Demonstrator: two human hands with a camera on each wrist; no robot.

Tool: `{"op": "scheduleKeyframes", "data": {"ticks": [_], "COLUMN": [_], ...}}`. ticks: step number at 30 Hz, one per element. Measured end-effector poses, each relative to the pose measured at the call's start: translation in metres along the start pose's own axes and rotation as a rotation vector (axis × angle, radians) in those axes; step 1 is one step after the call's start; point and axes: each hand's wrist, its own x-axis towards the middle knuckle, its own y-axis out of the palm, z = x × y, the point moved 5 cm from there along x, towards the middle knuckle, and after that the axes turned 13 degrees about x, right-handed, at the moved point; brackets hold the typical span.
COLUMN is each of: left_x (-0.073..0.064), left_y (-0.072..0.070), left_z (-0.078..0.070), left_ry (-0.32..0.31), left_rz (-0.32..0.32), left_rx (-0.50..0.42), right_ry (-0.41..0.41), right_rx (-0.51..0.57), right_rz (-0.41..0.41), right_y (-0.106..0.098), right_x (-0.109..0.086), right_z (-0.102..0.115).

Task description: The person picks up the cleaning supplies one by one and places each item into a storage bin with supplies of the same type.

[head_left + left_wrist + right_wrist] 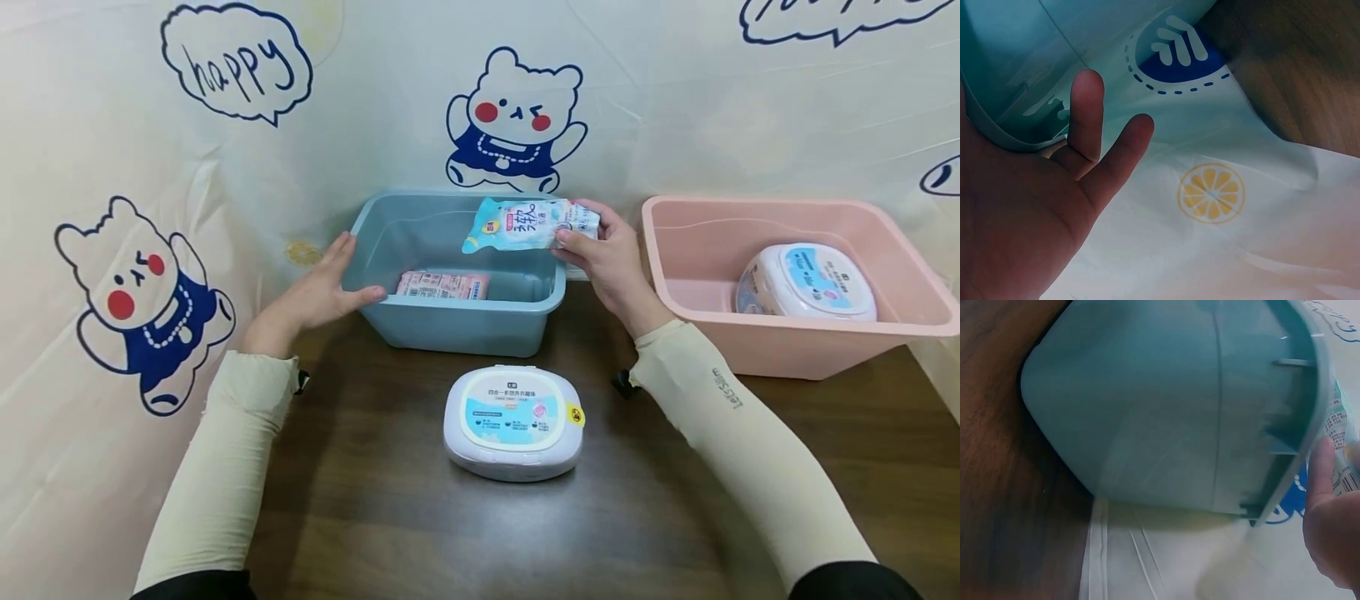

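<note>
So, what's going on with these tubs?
Someone's right hand is holding a blue packet up over the blue tub, and their left hand is at that tub's left end. A pink packet lies inside. One white box sits on the table, and a second box is in the pink tub.

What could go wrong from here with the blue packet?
The right hand grips the blue packet by one end, so it might slip or droop. If lowered, it could catch on the blue bin or land on the pink packet inside.
</note>
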Motion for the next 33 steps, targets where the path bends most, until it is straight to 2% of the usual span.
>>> {"op": "scheduleKeyframes", "data": {"ticks": [6,15,25,33], "left_x": [0.003,0.004,0.003,0.003], "left_y": [0.003,0.002,0.001,0.002], "left_z": [-0.004,-0.004,-0.003,0.001], "left_ry": [0.018,0.011,-0.006,-0.016], "left_rz": [0.001,-0.001,0.012,0.006], "left_rx": [-0.006,0.007,-0.013,-0.015], "right_ry": [0.045,0.118,0.116,0.112], "right_rx": [-0.035,-0.040,-0.057,-0.179], "right_rz": [-0.025,-0.051,-0.040,-0.006], "right_y": [0.004,0.022,0.037,0.051], "right_x": [0.019,0.040,0.056,0.062], "right_z": [-0.012,-0.013,-0.024,-0.036]}}
